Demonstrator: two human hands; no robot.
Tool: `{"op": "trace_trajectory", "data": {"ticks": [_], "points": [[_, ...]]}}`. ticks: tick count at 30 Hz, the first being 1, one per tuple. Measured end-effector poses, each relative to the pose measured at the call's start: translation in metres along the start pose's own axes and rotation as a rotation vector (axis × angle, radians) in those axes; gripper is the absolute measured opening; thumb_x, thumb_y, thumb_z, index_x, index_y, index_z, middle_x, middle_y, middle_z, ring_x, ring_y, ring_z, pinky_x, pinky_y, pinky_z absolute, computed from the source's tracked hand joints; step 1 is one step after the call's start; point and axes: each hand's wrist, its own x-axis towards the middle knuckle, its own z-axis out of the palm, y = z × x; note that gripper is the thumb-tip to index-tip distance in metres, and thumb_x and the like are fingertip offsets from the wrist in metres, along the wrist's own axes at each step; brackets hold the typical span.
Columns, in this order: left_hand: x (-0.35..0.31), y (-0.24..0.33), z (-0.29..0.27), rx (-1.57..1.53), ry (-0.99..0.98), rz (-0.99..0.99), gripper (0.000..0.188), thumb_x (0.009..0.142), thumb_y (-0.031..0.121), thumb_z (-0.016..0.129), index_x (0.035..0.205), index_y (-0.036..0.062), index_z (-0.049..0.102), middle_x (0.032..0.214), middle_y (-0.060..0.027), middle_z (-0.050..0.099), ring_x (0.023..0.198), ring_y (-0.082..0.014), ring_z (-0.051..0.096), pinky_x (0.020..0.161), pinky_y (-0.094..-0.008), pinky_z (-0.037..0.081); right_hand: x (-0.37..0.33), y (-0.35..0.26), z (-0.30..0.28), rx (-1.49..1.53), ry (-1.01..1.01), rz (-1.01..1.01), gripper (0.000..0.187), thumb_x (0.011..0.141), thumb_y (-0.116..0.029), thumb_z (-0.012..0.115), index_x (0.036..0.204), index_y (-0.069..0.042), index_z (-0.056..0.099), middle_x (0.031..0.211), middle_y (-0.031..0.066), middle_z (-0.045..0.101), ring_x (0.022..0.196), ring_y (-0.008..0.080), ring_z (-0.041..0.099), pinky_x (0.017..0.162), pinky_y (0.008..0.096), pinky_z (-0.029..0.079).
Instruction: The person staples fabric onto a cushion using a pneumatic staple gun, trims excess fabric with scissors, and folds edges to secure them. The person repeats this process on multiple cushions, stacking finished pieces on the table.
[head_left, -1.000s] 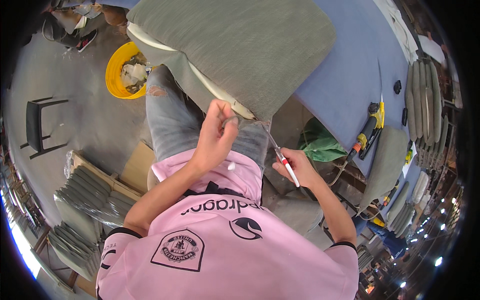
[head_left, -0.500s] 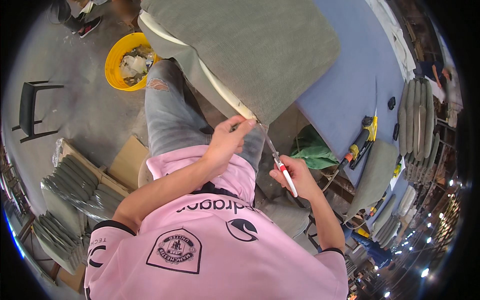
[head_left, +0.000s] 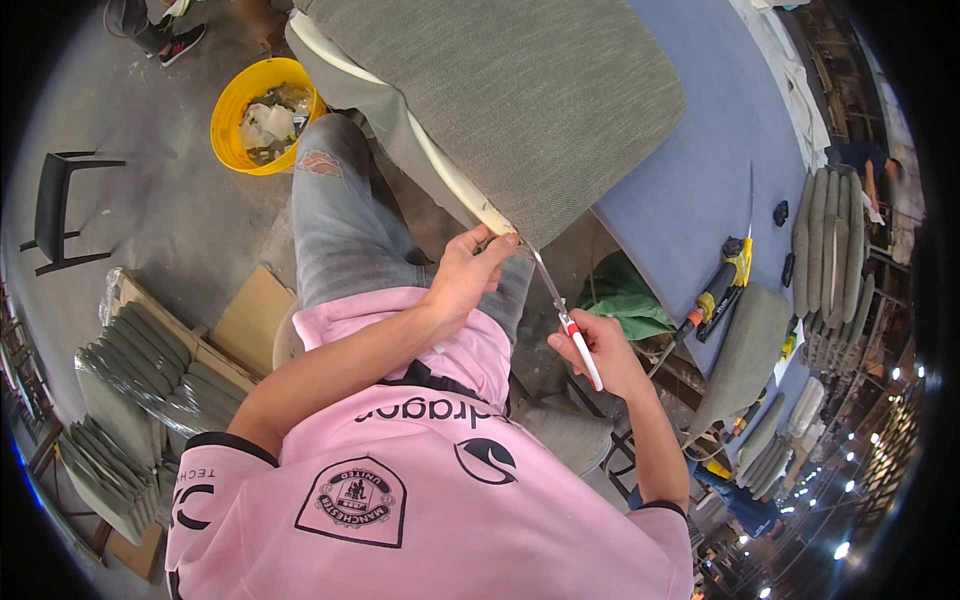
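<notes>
A grey-green upholstered cushion [head_left: 510, 110] lies over the table's near edge, a strip of pale foam [head_left: 450, 170] showing along its open side. My left hand [head_left: 468, 272] is closed in a pinch on the cover fabric at the cushion's near corner. In my right hand [head_left: 605, 355] are scissors [head_left: 548, 280] with white and red handles. Their metal blades point up and left to that same corner, close by my left fingertips. The blade tips are partly hidden there. Loose cover fabric [head_left: 385, 125] hangs down beside the foam.
On the blue-grey table [head_left: 690, 190] lies a yellow and black power tool [head_left: 728, 285]. Stacked cushions [head_left: 830, 245] stand at right, more cushions [head_left: 145, 345] at left. A yellow bucket [head_left: 228, 130] of scraps and a black chair frame [head_left: 60, 215] are on the floor. Other people are nearby.
My right hand and the scissors have shifted slightly right and down. My left hand has shifted slightly right, still pinching at the cushion's corner.
</notes>
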Motion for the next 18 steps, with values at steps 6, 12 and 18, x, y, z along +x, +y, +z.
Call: {"op": "trace_trajectory", "data": {"ticks": [6, 12, 18], "points": [[0.010, -0.008, -0.012, 0.613, 0.098, 0.523, 0.034, 0.107, 0.024, 0.069, 0.123, -0.0055, 0.073, 0.101, -0.0029, 0.078, 0.080, -0.0177, 0.067, 0.080, -0.0346, 0.055, -0.003, -0.012, -0.002, -0.164, 0.028, -0.006, 0.046, 0.097, -0.038, 0.083, 0.082, -0.002, 0.059, 0.060, 0.0100, 0.047, 0.056, 0.0198, 0.044, 0.057, 0.0376, 0.040], [0.000, -0.008, -0.007, 0.169, 0.005, 0.185, 0.030, 0.109, 0.026, 0.067, 0.126, 0.0018, 0.071, 0.083, 0.0066, 0.060, 0.075, -0.0043, 0.051, 0.070, -0.0249, 0.043, 0.004, -0.005, 0.004, 0.009, -0.089, 0.088, 0.048, 0.102, -0.045, 0.075, 0.085, -0.004, 0.059, 0.061, 0.0061, 0.054, 0.054, 0.0166, 0.055, 0.055, 0.0350, 0.043], [-0.004, 0.002, -0.001, -0.007, -0.008, 0.012, 0.029, 0.109, 0.030, 0.069, 0.127, 0.0069, 0.068, 0.075, 0.0128, 0.042, 0.064, -0.0023, 0.032, 0.059, -0.0243, 0.026, 0.006, -0.021, -0.001, -0.066, -0.108, 0.129, 0.050, 0.105, -0.050, 0.070, 0.088, -0.004, 0.058, 0.066, 0.0093, 0.060, 0.057, 0.0223, 0.062, 0.058, 0.0382, 0.047]]}}
